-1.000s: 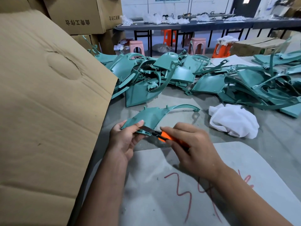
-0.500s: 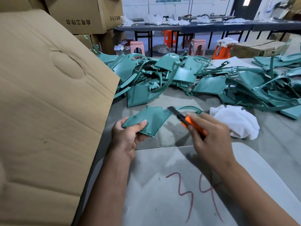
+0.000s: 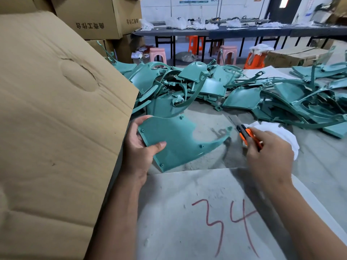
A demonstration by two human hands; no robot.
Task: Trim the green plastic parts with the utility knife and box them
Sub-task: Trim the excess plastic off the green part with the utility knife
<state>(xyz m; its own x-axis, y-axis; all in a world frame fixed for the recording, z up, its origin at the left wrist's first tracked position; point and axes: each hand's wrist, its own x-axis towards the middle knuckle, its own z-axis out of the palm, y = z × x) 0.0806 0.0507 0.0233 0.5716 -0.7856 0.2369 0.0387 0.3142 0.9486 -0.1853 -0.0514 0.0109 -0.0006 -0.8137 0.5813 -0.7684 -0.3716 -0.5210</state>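
The work surface is a grey, dusty table (image 3: 216, 117), and on its near part lies a pale grey sheet (image 3: 187, 212) with the number 34 drawn on it in red. A large brown cardboard flap (image 3: 56, 119) fills the left side, with a round dent pressed into it. The left hand (image 3: 139, 145) grips a flat green plastic part (image 3: 172, 141) at its left edge, thumb on top and fingers curled underneath; the part is held above the table just beyond the sheet, its thin curved arm reaching right. The right hand (image 3: 268, 152), apart from the part, is curled round an orange and black utility knife (image 3: 246, 133) whose blade is extended and points toward the far left. Just beyond that hand a crumpled white cloth (image 3: 281, 132) lies on the table. Across the far half of the table sprawls a heap of green plastic parts (image 3: 206, 85), panels and curved strips tangled together from left to right. Behind the flap at the far left stand stacked cardboard boxes (image 3: 97, 17) printed with dark characters. Farther into the room long dark tables (image 3: 225, 30) carry white bags and small clutter, with pink stools (image 3: 157, 54) and orange stools (image 3: 194, 44) on the floor beneath and beside them. An open carton (image 3: 293, 55) sits at the far right, and the back wall is white.
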